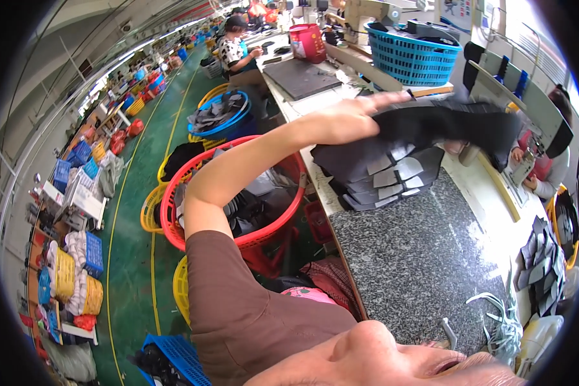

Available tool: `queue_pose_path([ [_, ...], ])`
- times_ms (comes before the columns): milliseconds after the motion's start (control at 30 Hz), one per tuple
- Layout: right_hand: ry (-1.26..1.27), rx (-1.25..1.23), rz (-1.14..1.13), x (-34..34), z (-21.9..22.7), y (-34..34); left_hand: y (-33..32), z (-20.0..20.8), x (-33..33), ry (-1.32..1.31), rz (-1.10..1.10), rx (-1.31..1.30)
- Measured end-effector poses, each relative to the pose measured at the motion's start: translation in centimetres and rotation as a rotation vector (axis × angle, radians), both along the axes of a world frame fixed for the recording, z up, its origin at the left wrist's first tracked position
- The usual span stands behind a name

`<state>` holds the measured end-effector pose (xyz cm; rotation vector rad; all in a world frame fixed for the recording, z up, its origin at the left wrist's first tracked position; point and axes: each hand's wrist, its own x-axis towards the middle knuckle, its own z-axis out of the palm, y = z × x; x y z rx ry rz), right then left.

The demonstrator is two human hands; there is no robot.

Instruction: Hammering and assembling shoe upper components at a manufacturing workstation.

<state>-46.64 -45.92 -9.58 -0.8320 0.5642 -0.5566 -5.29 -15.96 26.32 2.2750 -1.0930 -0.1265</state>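
My left arm, in a brown short sleeve, reaches up and over the table's left edge. My left hand (pixel 344 122) is at a dark, motion-blurred black piece of material (pixel 441 125) and appears to grip it, its upper fingers stretched along the top. The underside of the hand is hidden. Right below lies a layered stack of black and grey cut pieces (pixel 392 174), fanned out with pale grey ends showing. The stack rests at the far end of a speckled grey stone slab (pixel 412 257). My right hand does not show.
A red basket (pixel 235 241) full of dark pieces stands left of the table. Beyond the stack sit a blue basket (pixel 412 58), a dark board (pixel 301 78) and a red bucket (pixel 307 44). Grey pieces (pixel 542 270) and pale strips (pixel 503 325) lie right. A co-worker sits opposite.
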Motion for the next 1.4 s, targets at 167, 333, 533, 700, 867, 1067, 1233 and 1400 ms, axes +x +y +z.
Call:
queue_pose_path([
  [167, 0.275, 0.059, -0.371, -1.9, -1.0, 2.9, -9.3, 0.1, -1.5, 0.113, -0.288, 0.173],
  [333, -0.009, -0.077, -0.131, -0.5, 3.2, 3.1, -15.2, -3.0, -3.8, -0.045, -0.008, 0.572],
  [533, -0.105, -0.019, -0.130, 0.0, 3.6, 2.9, -19.2, -12.5, -11.4, 0.579, -0.613, 0.624],
  [700, -0.149, 0.017, -0.170, -1.3, 3.7, 3.4, -23.2, -16.0, -12.6, -0.755, -1.313, 0.678],
  [867, -0.135, 0.027, -0.160, -1.1, 4.0, 3.5, -27.7, -21.4, -10.5, -0.828, -1.507, 0.564],
  [1067, -0.119, 0.061, -0.161, -0.7, 4.1, 3.2, -28.2, -24.8, -11.5, -0.747, -1.354, 0.283],
  [1233, -0.134, 0.065, -0.193, -0.5, 3.8, 2.7, -23.1, -26.5, -16.1, -0.646, -0.685, 0.161],
  [1400, -0.097, 0.072, -0.192, -0.2, 3.9, 2.4, -24.2, -27.0, -16.8, -0.592, -0.480, 0.153],
])
